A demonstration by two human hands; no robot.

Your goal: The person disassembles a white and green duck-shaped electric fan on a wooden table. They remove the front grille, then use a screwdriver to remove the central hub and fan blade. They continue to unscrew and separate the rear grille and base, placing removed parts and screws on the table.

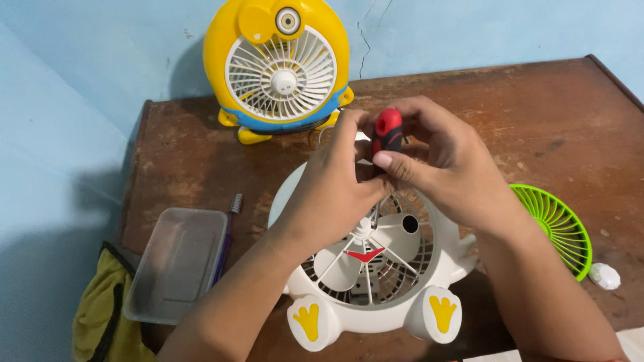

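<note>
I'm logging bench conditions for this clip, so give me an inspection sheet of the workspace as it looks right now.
Surface: worn brown wooden table, scuffed and stained.
Job's things: white fan with yellow feet lies face up; red-and-black screwdriver stands over its upper part.
Clutter: clear plastic container at the left edge, a pen beside it, green fan grille and a small white piece at the right.
Hands: left hand and right hand both closed around the screwdriver.
Cables: nothing seen.
Surroundings: yellow fan upright by the cracked blue wall; yellow-green cloth off the table's left.
</note>
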